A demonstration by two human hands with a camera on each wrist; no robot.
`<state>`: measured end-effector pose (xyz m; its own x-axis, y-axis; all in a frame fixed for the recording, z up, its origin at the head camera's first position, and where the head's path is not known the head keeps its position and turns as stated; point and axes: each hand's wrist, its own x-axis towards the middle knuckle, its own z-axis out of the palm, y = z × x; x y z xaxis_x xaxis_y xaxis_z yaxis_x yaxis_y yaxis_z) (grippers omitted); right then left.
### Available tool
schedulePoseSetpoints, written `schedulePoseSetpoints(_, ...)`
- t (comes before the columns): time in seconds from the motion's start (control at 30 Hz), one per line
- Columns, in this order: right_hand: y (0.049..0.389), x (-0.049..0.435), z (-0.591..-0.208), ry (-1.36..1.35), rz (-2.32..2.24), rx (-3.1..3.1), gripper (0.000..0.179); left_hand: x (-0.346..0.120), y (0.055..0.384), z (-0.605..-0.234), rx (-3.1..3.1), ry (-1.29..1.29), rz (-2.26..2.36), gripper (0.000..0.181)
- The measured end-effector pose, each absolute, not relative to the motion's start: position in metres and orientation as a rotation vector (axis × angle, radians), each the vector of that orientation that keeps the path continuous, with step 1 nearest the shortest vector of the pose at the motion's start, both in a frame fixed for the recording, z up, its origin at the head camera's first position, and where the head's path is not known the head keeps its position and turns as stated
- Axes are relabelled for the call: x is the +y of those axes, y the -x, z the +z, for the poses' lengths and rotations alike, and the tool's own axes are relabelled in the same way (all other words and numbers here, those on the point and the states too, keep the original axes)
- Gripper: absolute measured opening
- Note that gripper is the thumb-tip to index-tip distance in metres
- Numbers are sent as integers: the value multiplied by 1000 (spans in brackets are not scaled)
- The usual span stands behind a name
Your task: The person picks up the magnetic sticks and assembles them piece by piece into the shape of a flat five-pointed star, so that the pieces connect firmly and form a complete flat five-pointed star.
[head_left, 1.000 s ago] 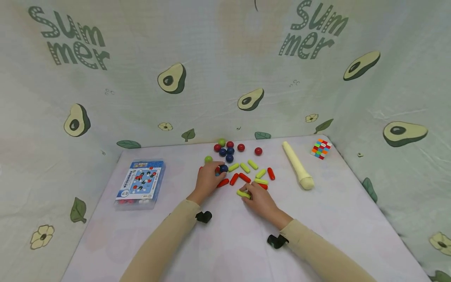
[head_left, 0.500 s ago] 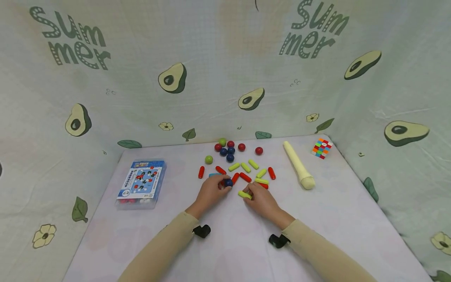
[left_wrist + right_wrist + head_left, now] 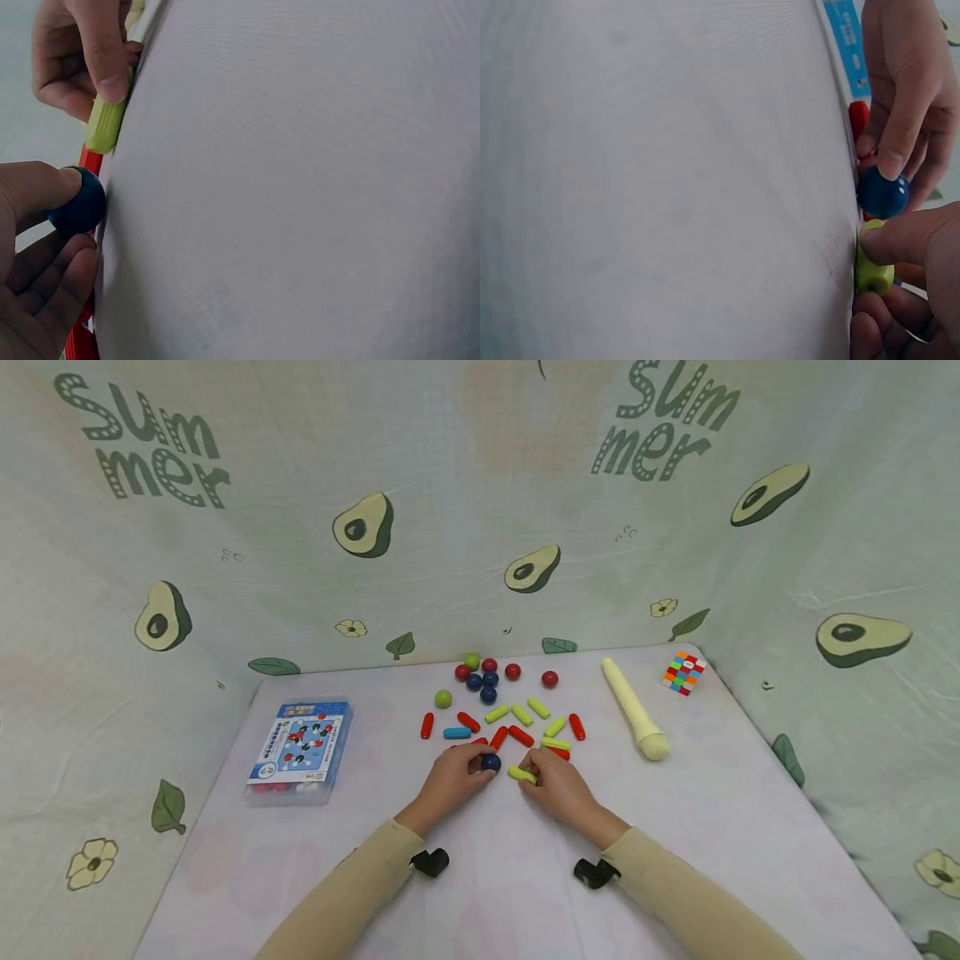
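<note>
My left hand (image 3: 450,779) pinches a dark blue ball (image 3: 491,762) between thumb and fingers, low over the table. Just right of it, my right hand (image 3: 562,789) pinches a yellow-green ribbed rod (image 3: 521,774). In the right wrist view, the rod (image 3: 873,262) lies end toward the ball (image 3: 883,193), with a dark spot on its near end. The left wrist view has the thumb on the ball (image 3: 82,206) and the rod (image 3: 109,126) beyond it. Red rods (image 3: 521,736), other yellow-green rods (image 3: 521,715) and a blue rod (image 3: 457,733) lie behind the hands.
Dark blue balls (image 3: 488,695), red balls (image 3: 550,679) and green balls (image 3: 443,699) sit farther back. A boxed molecule-model kit (image 3: 302,750) lies at left. To the right are a long pale yellow club-shaped object (image 3: 632,710) and a colored puzzle cube (image 3: 683,673). Printed cloth (image 3: 450,593) hangs behind.
My left hand has brought the blue ball toward me and slightly right, close to the yellow-green rod, uncovering the blue rod and red rods. My right hand has barely moved.
</note>
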<state>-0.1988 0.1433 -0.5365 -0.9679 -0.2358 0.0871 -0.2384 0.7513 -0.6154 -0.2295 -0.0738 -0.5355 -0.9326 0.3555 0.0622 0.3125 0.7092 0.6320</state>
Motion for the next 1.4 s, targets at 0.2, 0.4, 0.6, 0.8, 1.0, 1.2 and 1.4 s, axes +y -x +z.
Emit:
schedulePoseSetpoints(0.2, 198, 146, -538, -410, 1055, -2915, 21, -72, 229, -538, 2801, -534, 1133, 38)
schedulePoseSetpoints(0.4, 198, 148, -540, -427, 1074, -2894, 22, -70, 229, -542, 2790, -563, 1173, 40)
schedulePoseSetpoints(0.6, 197, 147, -539, -429, 1103, -2879, 22, -67, 229, -542, 2786, -586, 1205, 39)
schedulePoseSetpoints(0.8, 198, 146, -539, -415, 1100, -2886, 22, -65, 228, -540, 2779, -558, 1212, 37)
schedulePoseSetpoints(1.0, 199, 144, -539, -414, 1079, -2906, 22, -65, 224, -536, 2767, -555, 1208, 38)
schedulePoseSetpoints(1.2, 199, 144, -539, -416, 1088, -2906, 22, -69, 224, -537, 2792, -509, 1201, 37)
schedulePoseSetpoints(1.4, 200, 145, -539, -396, 1092, -2919, 22, -76, 226, -533, 2924, -499, 1153, 28)
